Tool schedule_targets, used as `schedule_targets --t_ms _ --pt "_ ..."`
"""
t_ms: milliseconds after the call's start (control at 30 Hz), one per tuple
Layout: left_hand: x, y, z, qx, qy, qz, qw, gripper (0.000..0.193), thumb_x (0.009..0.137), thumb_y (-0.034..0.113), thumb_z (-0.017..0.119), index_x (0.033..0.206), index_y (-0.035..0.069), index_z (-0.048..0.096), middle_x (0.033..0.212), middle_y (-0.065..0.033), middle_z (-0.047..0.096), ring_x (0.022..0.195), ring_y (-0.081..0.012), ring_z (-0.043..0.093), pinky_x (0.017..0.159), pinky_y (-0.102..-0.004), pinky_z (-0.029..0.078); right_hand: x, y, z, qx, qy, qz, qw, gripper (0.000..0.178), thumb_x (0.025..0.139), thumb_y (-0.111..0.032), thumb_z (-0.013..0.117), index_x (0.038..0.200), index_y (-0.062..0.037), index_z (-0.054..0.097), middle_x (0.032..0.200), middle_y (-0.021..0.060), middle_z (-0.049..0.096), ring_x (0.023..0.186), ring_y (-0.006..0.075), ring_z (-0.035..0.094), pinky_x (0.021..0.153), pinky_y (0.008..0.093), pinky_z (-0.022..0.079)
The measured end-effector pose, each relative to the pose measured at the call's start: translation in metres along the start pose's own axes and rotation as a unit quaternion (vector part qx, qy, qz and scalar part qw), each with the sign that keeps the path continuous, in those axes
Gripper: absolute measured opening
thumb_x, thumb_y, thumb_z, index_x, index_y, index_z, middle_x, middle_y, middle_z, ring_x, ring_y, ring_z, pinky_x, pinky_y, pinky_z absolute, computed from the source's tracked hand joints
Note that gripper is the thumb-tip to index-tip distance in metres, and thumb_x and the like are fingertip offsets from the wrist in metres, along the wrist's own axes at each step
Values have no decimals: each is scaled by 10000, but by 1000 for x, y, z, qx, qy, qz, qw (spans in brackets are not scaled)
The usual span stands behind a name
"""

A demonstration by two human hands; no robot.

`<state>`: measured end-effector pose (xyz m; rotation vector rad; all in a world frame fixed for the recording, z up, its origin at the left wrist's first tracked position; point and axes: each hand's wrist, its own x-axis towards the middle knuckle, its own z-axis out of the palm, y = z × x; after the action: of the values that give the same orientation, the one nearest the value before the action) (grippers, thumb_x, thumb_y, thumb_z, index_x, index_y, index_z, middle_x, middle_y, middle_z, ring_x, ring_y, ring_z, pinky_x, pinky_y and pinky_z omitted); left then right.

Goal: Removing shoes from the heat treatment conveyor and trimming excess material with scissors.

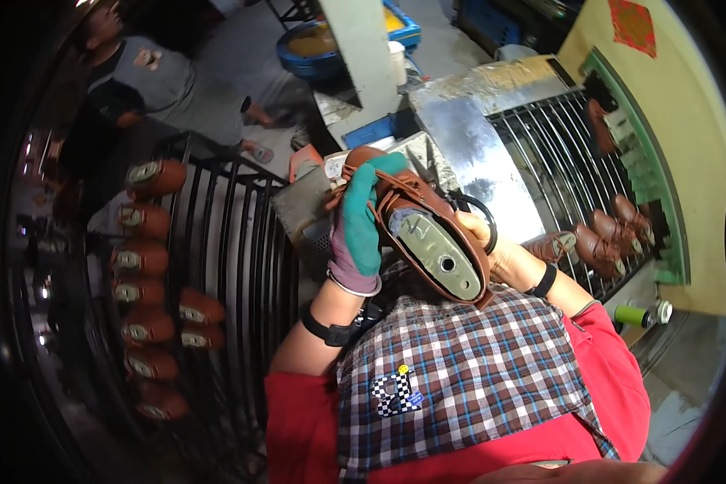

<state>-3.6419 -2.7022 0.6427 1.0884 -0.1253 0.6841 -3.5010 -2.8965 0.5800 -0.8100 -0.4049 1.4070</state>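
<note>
In front of my chest I hold a brown leather shoe (466, 256) tilted, its opening toward me. A grey-green shoe last (431, 248) with round holes fills the opening. Loose brown laces (403, 187) cross the upper. My left hand (360, 230), in a green and purple work glove, is closed round the shoe's left side near the laces. At the right side is my bare right hand (496, 248), closed at the black looped handle of a pair of scissors (486, 216). The scissor blades point away, beyond the shoe. Some right fingers are hidden behind the shoe.
Several brown shoes on lasts line a black metal rack (232, 242) at left. More brown shoes (597, 248) rest on a barred rack (532, 153) at right, beside a shiny metal-covered bench (480, 129). A person (157, 81) is at far left, near a blue tub (310, 60).
</note>
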Motion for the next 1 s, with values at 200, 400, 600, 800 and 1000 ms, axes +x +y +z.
schedule_targets --t_ms 200,400,600,800,1000 --pt "-56 -40 -19 26 97 89 991 484 986 183 508 1429 41 374 1463 -79 382 1335 -180 381 1118 -346 302 -7 -12 34 -212 85 -78 970 907 762 -443 742 1425 6 316 1327 183 512 1161 245 557 969 387 468" --pt "-99 -81 -20 -220 135 -76 963 427 926 131 625 1326 74 486 1258 -48 556 1128 -136 552 990 -300 448 35 -4 52 -474 88 -163 861 922 828 -443 686 1477 2 205 1413 177 415 1287 255 421 1068 393 333" --pt "-140 -110 -64 -342 260 -60 901 446 971 246 525 1353 33 438 1258 -90 547 1133 -193 549 1026 -345 415 49 9 32 -465 -24 -53 884 770 983 -217 544 1527 -71 20 1386 138 445 1029 169 570 922 311 459" --pt "-217 -99 -142 -240 449 35 860 438 986 301 481 1358 74 437 1218 -72 560 1126 -193 542 1008 -369 407 11 5 -13 -480 44 -86 872 717 990 -272 530 1526 -87 91 1361 125 481 996 131 526 921 298 446" --pt "-250 -105 -162 -106 479 11 871 441 984 284 491 1355 52 438 1233 -85 553 1137 -199 537 1013 -366 404 -48 14 -45 -415 176 -91 888 627 999 -182 518 1520 -122 174 1238 58 558 871 82 518 827 247 451"
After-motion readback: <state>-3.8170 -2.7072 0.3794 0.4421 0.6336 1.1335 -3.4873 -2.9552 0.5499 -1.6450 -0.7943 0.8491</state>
